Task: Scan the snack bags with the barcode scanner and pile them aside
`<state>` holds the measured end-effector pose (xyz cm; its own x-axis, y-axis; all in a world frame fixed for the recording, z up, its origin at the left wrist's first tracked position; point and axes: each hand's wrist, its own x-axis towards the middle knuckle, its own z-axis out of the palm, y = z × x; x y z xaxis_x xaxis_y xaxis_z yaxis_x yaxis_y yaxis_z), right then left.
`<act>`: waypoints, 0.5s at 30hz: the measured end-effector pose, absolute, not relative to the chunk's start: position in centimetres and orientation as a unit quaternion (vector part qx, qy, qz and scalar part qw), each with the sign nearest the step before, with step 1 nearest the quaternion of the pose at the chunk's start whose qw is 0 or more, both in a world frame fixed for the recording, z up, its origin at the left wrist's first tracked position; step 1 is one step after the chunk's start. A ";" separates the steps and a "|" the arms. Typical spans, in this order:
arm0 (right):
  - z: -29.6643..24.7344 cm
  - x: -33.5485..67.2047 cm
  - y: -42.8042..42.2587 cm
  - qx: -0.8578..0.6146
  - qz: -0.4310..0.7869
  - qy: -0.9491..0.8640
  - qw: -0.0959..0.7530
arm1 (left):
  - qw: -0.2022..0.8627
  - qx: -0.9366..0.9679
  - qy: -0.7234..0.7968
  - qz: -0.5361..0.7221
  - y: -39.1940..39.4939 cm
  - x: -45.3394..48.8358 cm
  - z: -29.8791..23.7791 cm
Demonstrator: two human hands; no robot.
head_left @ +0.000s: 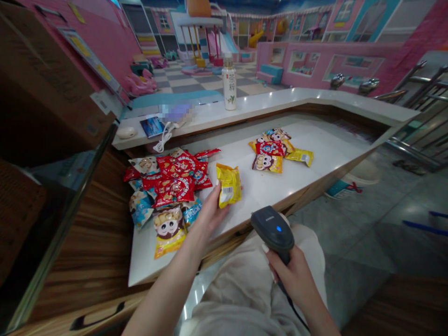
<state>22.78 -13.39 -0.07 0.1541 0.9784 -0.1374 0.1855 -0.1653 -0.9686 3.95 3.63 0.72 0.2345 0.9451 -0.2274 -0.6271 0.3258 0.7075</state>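
Note:
My left hand [214, 207] is closed on a yellow snack bag [229, 185], held up over the white counter with its barcode side toward me. In my right hand [290, 268] is a black barcode scanner [272, 228], a blue light lit on its top and its cord trailing down. The scanner's head is near the counter's front edge, apart from the bag. Left of my left hand lies a heap of red, blue and yellow snack bags [175, 189]. A smaller pile of similar bags [269, 148] sits farther off to the right.
On the raised ledge stand a white-labelled bottle [229, 86], a blue card [152, 126], a white cable [164, 139] and a white oval object [126, 133]. Cardboard boxes [45, 70] crowd the left. A white bucket [353, 182] stands on the floor right of the counter [325, 140].

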 end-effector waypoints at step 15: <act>0.5 20.8 -12.4 -0.604 0.426 -0.521 0.427 | 0.791 0.203 0.284 0.503 2.1 6.3 -1.2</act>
<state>20.80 -12.37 0.53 0.0955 0.9930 -0.0695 0.2661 -0.0927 -0.9595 6.34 2.14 -1.19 0.3330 0.9107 -0.2445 -0.6804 0.4116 0.6064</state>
